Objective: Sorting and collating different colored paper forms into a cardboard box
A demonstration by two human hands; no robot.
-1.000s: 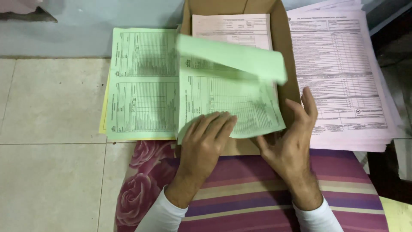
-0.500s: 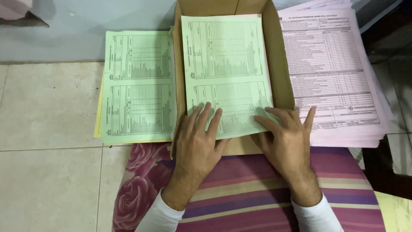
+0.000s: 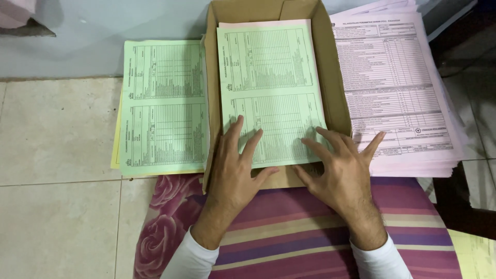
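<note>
A green printed form sheet lies flat inside a shallow brown cardboard box, on top of a pink sheet whose edge shows at the far end. My left hand rests palm down on the sheet's near left corner, fingers spread. My right hand presses the near right corner, fingers spread over the box's edge. Neither hand grips anything.
A stack of green forms with yellow sheets beneath lies left of the box on the tiled floor. A thick stack of pink forms lies to the right. A striped purple cloth with roses covers my lap.
The green sheet was curled in the air over the box a second ago. It now lies flat in the box, and both hands have moved onto its near corners.
</note>
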